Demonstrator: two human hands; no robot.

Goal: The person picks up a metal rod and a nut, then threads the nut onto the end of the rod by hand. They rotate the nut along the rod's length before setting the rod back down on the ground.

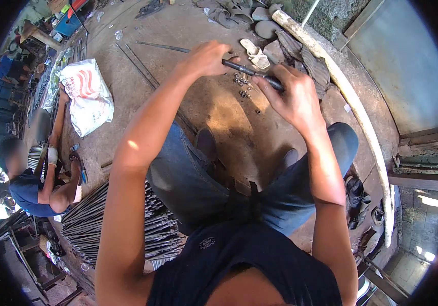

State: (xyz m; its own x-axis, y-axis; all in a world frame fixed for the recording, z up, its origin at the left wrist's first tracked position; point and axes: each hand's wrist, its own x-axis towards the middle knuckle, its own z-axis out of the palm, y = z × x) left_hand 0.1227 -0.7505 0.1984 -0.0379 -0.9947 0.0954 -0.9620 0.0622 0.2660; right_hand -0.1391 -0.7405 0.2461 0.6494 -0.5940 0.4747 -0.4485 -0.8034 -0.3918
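Observation:
A long, dark metal rod (238,67) stretches across in front of me, its thin far part running off to the left above the floor. My left hand (208,58) is closed around it near the middle of the view. Farther right, my right hand (296,96) grips the thicker, dark end of the same rod, with the thumb lying along it. Below and between the hands, several small metal nuts (244,94) lie scattered on the concrete floor. A pale pair of sandals (255,53) rests just behind the rod.
Two thin rods (145,70) lie on the floor at left. A large stack of rods (152,224) is beside my leg. Another person (30,188) sits at far left near a white sack (89,97). A long pale pole (364,120) curves along the right side.

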